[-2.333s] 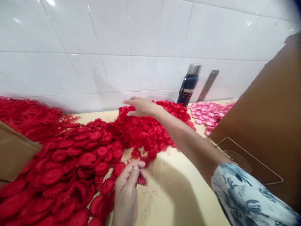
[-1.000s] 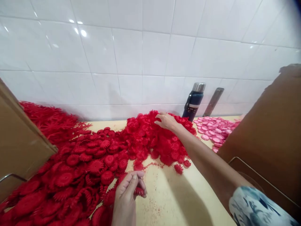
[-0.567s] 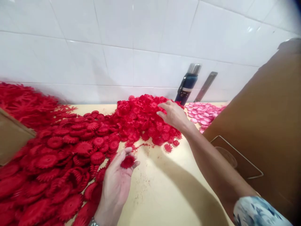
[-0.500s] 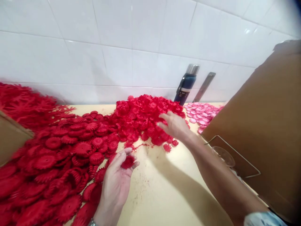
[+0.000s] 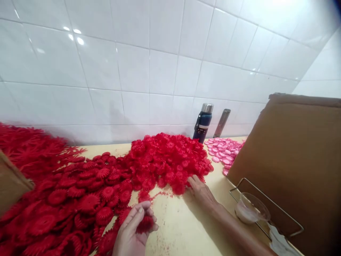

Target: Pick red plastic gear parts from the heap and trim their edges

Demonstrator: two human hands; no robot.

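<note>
My left hand [image 5: 135, 229] is low in the middle, palm up, fingers curled round a red tooth-edged disc [image 5: 146, 224]. Whether several discs lie stacked in it, I cannot tell. At the front right edge of a heap of small red fringed pieces [image 5: 170, 153], my right hand [image 5: 202, 192] is low over the table, its fingers bent and touching the pieces. Its fingertips are partly hidden, and the red bits beside them are blurred. Larger red tooth-edged discs [image 5: 57, 196] spread across the left side, reaching my left wrist.
A cardboard box [image 5: 287, 149] stands at the right, with a bent wire frame [image 5: 270, 199] and a clear plastic cup [image 5: 250, 209] before it. Pink discs [image 5: 225, 149] lie near a dark blue flask [image 5: 203, 124]. Another box edge [image 5: 13, 181] and red cut-out strips [image 5: 29, 145] are at left.
My right hand has dropped from over the red heap to its front edge, where loose pieces have shifted. My left hand still holds its disc. The view has tilted up.
</note>
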